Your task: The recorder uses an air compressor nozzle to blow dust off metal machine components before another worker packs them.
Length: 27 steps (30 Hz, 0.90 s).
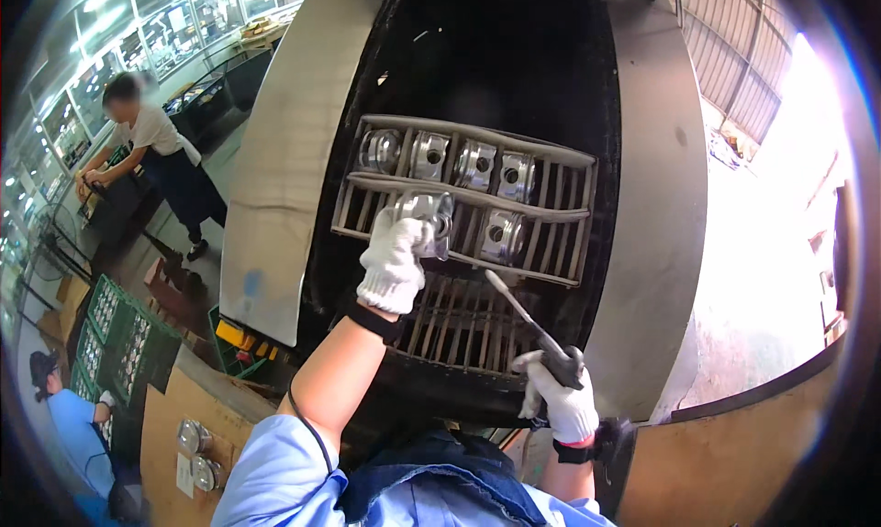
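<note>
My left hand, in a white knit glove, is closed around a shiny metal piston at the front row of a slatted metal rack. In the rack's back row stand several pistons, such as one with a dark pin hole. Another piston sits in the front row, right of the held one. My right hand, gloved too, is wrapped around the dark handle of a wand-like tool. Its pale thin tip points up and left, near the rack's front edge.
Beneath the rack runs a black belt between grey metal side panels. Two pistons stand on a brown board at lower left. Green crates of metal parts lie beyond, beside a person in blue. Another person stands farther off.
</note>
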Available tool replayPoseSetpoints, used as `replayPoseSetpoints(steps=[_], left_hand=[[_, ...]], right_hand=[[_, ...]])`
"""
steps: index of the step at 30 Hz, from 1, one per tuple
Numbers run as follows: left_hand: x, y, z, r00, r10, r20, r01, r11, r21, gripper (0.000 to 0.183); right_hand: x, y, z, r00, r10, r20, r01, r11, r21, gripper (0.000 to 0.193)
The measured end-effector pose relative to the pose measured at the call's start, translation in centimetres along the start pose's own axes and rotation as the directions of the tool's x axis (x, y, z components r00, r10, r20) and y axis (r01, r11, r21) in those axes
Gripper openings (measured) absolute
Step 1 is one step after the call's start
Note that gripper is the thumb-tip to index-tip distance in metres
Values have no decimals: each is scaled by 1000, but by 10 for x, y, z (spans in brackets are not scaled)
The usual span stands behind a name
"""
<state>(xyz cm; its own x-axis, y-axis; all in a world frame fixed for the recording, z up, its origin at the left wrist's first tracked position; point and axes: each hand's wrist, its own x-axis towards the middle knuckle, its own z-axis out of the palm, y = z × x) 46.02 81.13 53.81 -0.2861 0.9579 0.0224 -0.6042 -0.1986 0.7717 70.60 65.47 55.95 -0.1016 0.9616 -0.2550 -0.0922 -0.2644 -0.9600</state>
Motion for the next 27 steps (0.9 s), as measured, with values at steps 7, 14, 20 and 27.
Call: replayPoseSetpoints(steps=[7,14,20,27], left_hand=[[-66,55,-43,998,54,14,-55,994,97,25],[-106,87,-100,967,219,-131,-213,975,62,27],[-146,125,-131,945,287,-156,-271,956,115,32],[-206,129,-224,830,431,-355,-490,866,-95,42]], right_hand=[[31,-8,66,933,162,320,-98,973,-208,24],[18,4,120,868,231,440,-95,946,-310,19],[10,11,153,752,195,630,-36,966,-257,22],[-5,52,177,652,248,716,-98,965,-245,21]])
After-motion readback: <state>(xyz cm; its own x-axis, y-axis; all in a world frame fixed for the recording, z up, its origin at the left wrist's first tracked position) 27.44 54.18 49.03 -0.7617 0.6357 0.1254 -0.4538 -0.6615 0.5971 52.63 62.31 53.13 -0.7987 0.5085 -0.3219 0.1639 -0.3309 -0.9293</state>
